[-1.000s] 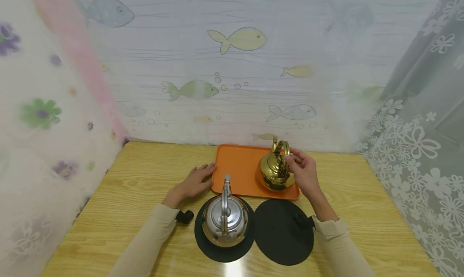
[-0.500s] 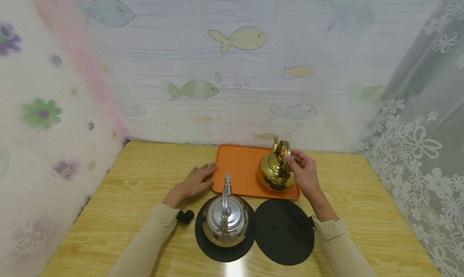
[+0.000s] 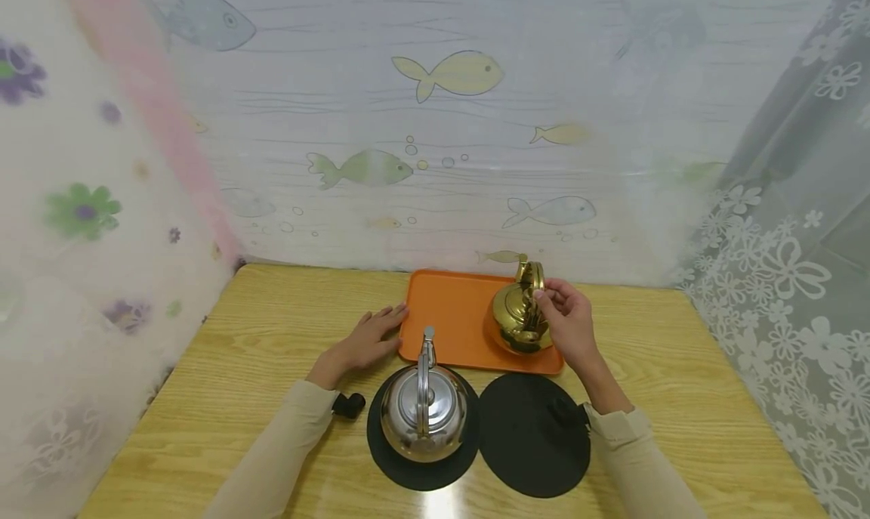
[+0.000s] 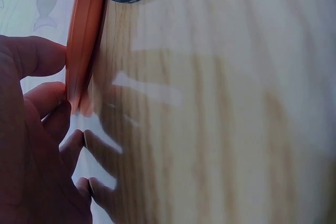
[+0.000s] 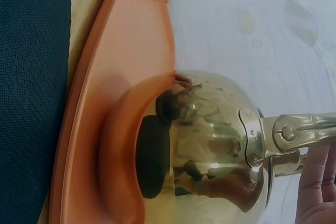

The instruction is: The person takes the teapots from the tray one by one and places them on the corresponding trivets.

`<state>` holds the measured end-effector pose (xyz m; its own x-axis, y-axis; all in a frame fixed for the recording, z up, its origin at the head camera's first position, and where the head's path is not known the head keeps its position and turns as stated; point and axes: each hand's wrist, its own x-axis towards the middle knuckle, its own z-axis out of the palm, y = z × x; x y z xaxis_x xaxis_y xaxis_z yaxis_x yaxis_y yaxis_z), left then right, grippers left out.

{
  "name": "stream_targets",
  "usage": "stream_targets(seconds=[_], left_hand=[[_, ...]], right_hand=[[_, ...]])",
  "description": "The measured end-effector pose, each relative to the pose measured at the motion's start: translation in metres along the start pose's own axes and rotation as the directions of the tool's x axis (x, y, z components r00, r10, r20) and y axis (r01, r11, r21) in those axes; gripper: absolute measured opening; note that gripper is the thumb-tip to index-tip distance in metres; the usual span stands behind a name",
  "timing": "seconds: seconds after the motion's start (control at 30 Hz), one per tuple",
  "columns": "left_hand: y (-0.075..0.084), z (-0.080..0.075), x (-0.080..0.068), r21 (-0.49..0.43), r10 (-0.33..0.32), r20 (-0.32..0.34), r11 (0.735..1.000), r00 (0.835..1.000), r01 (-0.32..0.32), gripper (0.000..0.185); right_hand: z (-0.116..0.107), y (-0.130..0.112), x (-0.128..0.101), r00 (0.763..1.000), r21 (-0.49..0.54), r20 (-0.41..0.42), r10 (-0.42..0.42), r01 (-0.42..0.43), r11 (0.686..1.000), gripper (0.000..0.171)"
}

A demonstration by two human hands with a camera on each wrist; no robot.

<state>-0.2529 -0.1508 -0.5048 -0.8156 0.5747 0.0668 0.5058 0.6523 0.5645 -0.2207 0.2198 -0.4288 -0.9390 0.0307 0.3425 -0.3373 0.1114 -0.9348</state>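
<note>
My right hand (image 3: 571, 321) grips the arched handle of a shiny gold teakettle (image 3: 508, 316), whose spout points to the back. The kettle is at the right end of an orange tray (image 3: 442, 304); whether its base bears fully on it I cannot tell. In the right wrist view the rounded body of the gold teakettle (image 5: 210, 145) mirrors the room, and fingers (image 5: 315, 182) are under the handle. With fingers stretched out, my left hand (image 3: 365, 341) touches the tray's left edge. The left wrist view shows thumb and finger against the tray's rim (image 4: 83, 40).
A silver teakettle (image 3: 421, 421) stands on a round black mat (image 3: 384, 458) in front of the tray. Beside it lies a second black mat (image 3: 530, 443). The wooden table (image 3: 285, 300) meets a fish-patterned curtain (image 3: 367, 224) at the back.
The gold teakettle has turned slightly in the right hand, and its spout has swung a little to the right. My left hand has stayed at the tray's edge.
</note>
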Motion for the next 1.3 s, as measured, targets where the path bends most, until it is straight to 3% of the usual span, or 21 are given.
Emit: stream_targets(seconds=[0.33, 0.53, 0.93, 1.3], left_hand=[[-0.001, 0.001, 0.0, 0.008, 0.006, -0.005, 1.0, 1.0, -0.006, 0.06], [0.0, 0.0, 0.0, 0.005, 0.005, -0.003, 1.0, 1.0, -0.005, 0.06], [-0.003, 0.002, 0.001, 0.016, -0.002, -0.001, 1.0, 1.0, 0.002, 0.062], [-0.004, 0.003, 0.001, 0.028, 0.002, -0.006, 1.0, 1.0, -0.002, 0.061]], right_hand=[[0.0, -0.011, -0.006, 0.999, 0.067, -0.042, -0.032, 0.034, 0.997, 0.025], [-0.003, -0.017, -0.016, 0.997, 0.053, -0.045, -0.061, 0.063, 0.997, 0.022], [-0.007, -0.035, -0.047, 0.993, 0.045, -0.026, -0.114, 0.116, 0.992, 0.016], [-0.011, -0.047, -0.082, 0.983, 0.137, 0.004, -0.182, 0.179, 0.974, 0.016]])
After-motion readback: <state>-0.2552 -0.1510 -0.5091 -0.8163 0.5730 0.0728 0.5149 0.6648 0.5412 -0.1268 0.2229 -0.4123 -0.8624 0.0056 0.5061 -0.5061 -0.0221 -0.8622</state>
